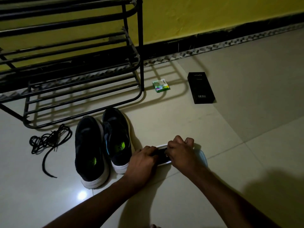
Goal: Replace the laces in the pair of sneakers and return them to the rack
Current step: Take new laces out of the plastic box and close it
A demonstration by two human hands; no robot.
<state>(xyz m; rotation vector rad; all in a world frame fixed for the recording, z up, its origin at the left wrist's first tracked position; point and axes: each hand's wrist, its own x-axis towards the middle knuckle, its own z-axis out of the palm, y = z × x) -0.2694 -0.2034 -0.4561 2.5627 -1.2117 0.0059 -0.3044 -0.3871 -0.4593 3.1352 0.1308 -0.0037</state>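
Both your hands, left hand (143, 160) and right hand (181, 150), are curled on the white packet (202, 157) at lower centre, while the sneakers (113, 139) stand just left of it, nearer your left hand, toes toward the rack (141, 46).

A home: tiled floor (246, 129), yellow wall (213, 17), metal shoe rack (74, 63).
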